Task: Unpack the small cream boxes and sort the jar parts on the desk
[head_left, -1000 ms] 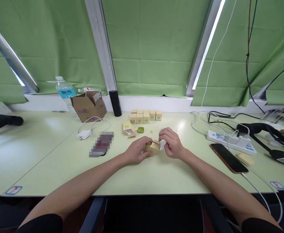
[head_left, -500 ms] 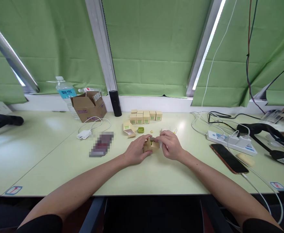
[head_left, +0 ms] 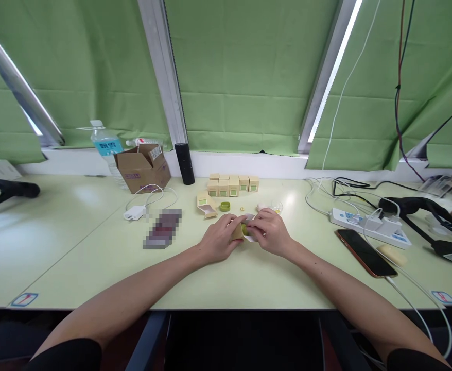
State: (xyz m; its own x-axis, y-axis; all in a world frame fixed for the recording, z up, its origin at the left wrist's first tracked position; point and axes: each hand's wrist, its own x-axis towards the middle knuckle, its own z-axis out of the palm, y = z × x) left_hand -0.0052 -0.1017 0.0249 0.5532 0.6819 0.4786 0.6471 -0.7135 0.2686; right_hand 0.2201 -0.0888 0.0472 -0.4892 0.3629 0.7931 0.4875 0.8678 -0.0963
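Observation:
My left hand (head_left: 220, 238) is closed around a small tan cardboard box (head_left: 237, 233), its open end turned to the right. Inside that opening something green (head_left: 244, 229) shows, with pale flaps spread around it. The bunched fingers of my right hand (head_left: 271, 232) are at the opening, close against the green thing; what they pinch is hidden. Just beyond the hands lie an olive-green oval case (head_left: 225, 206), a tiny yellow piece (head_left: 242, 209) and an opened small box (head_left: 206, 204). A clear-and-white item (head_left: 276, 207) is partly covered by my right hand.
Several small tan boxes (head_left: 233, 186) stand in rows at the back. Leftward are a brown carton (head_left: 143, 172), a black cylinder (head_left: 185, 164), a white charger (head_left: 135, 213) and a pixelated flat item (head_left: 162, 229). Rightward lie a phone (head_left: 365, 252) and a power strip (head_left: 372, 226) with cables.
The box's open end has turned toward my right hand, and its pale flaps now show spread. My right fingers have shifted slightly at the opening. The whole view has moved slightly.

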